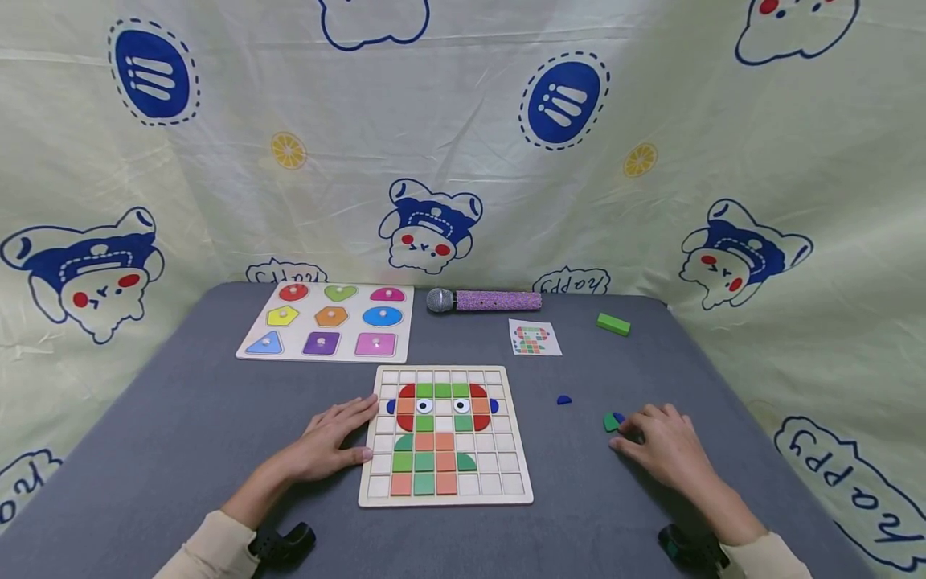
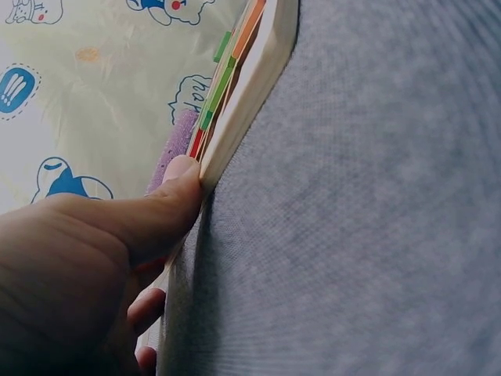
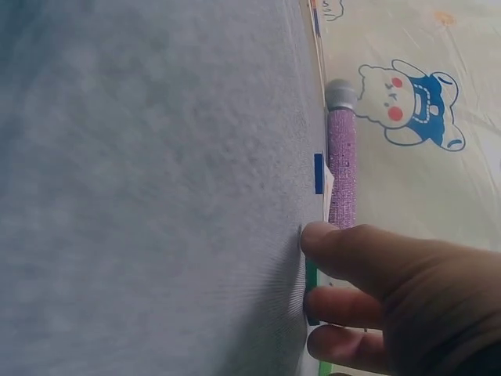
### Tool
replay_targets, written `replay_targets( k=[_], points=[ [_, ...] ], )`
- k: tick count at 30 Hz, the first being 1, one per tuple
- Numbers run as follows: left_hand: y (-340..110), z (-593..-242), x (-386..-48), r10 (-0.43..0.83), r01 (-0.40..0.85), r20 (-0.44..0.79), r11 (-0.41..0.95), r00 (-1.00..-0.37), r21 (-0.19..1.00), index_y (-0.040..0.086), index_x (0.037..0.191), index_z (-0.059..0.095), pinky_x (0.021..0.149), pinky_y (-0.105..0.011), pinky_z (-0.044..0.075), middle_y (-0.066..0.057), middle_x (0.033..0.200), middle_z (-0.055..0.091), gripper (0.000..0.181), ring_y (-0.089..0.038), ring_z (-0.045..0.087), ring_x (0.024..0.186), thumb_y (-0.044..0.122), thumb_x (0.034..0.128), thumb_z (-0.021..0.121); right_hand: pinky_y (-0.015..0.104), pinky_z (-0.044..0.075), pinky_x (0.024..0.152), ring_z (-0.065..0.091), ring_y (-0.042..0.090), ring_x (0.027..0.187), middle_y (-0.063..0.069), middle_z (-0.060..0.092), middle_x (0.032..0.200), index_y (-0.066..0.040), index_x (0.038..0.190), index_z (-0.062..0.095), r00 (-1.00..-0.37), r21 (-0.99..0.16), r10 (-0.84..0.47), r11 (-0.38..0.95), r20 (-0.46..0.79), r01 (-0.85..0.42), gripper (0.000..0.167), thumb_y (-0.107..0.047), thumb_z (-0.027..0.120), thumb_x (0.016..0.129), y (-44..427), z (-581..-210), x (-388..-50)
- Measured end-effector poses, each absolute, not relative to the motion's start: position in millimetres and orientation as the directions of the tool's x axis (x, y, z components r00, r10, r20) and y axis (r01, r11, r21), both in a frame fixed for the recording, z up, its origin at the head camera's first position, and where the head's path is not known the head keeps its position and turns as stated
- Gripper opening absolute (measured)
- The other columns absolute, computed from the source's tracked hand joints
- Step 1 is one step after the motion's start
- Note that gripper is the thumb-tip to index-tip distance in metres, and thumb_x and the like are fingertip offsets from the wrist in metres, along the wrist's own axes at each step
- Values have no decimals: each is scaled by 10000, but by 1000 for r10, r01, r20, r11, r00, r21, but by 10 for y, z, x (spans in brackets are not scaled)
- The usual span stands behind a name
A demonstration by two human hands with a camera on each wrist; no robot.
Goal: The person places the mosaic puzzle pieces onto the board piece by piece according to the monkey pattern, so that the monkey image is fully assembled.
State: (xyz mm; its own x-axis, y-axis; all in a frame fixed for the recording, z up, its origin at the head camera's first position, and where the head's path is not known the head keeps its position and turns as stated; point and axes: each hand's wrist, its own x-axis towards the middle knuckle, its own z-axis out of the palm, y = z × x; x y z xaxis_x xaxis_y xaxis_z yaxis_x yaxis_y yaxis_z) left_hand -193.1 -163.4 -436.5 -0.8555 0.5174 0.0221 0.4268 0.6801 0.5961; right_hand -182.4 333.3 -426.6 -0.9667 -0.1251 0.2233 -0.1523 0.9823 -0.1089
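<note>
A white gridded mosaic board (image 1: 492, 462) lies on the table, with red, orange, green and blue pieces forming a figure with two eye pieces. My left hand (image 1: 329, 442) rests at its left edge, fingers extended; in the left wrist view the thumb (image 2: 182, 176) touches the board's corner. To the right, my right hand (image 1: 665, 442) is low over the table, fingers bent and thumb apart from them. Just beyond its fingertips lie a green piece (image 1: 611, 423) and a partly hidden blue piece (image 1: 619, 417). Another blue half-round piece (image 1: 564, 400) lies between board and hand.
Behind the board are a shape puzzle (image 1: 347, 330) with knobbed pieces, a purple glittery microphone (image 1: 499, 301) and a small pattern card (image 1: 535, 338). A green block (image 1: 613, 324) sits at the back right. A printed cloth (image 1: 463, 121) hangs behind the grey table.
</note>
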Motion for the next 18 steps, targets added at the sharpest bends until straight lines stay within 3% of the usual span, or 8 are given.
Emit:
replay_targets(
  k=[18],
  points=[
    [-1637, -4370, -1932, 514, 425, 23, 683, -858, 594, 64, 1463, 331, 1058, -676, 142, -134, 1551, 283, 718, -408, 223, 1415, 364, 883, 628, 400, 319, 683, 507, 324, 944, 78, 642, 946, -93, 976, 725, -970, -143, -133, 976, 204, -164, 316, -340, 748, 779, 3345, -4262, -2002]
  ],
)
